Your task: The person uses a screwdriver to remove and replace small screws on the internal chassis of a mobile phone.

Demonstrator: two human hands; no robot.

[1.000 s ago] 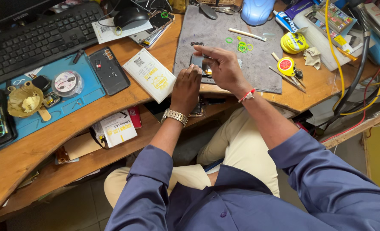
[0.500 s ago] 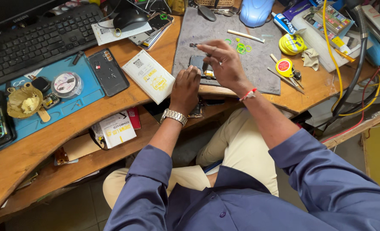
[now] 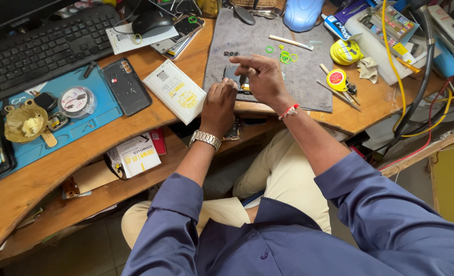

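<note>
While my left hand (image 3: 220, 104) presses down on the near-left end of the small dark device (image 3: 235, 77), my fingers are curled over its edge, holding it against the grey mat (image 3: 260, 43). My right hand (image 3: 261, 77) sits just beyond and to the right, fingers pinched together over the middle of the same device; something thin may be between thumb and forefinger, but I cannot tell what. The device lies flat near the front edge of the mat, mostly hidden under both hands, with only its far-left corner showing. A few green rubber bands (image 3: 285, 55) lie on the mat just past my right hand, and a white stick (image 3: 290, 42) lies beyond them. To the left, on the wooden worktop (image 3: 150, 122), rests a white packet (image 3: 175, 91), near my left hand, and further left a dark phone back (image 3: 126, 85) lies on the blue mat (image 3: 79, 125). A yellow tape roll (image 3: 337, 79) sits off to my right
</note>
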